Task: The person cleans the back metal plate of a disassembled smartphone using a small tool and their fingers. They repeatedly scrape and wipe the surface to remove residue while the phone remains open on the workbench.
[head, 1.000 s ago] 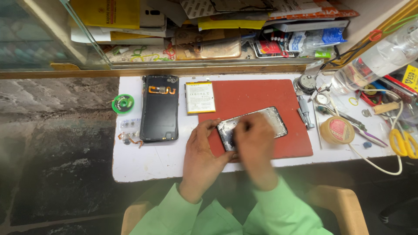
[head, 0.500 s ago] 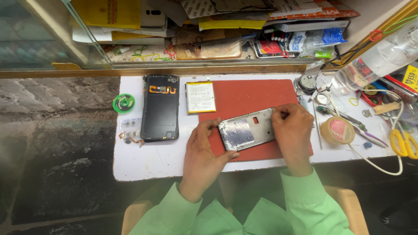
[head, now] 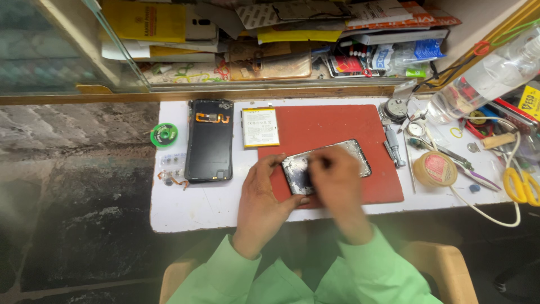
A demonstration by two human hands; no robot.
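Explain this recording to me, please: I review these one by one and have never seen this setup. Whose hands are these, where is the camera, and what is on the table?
The camera sits on a person's head, looking down at their own two bare hands. The left hand steadies an opened phone lying on a red mat; the right hand, blurred, works on top of it. Beside the mat lie a flat battery, a black back cover and a green reel. Tools, a tape roll and yellow scissors crowd the right of the white table.
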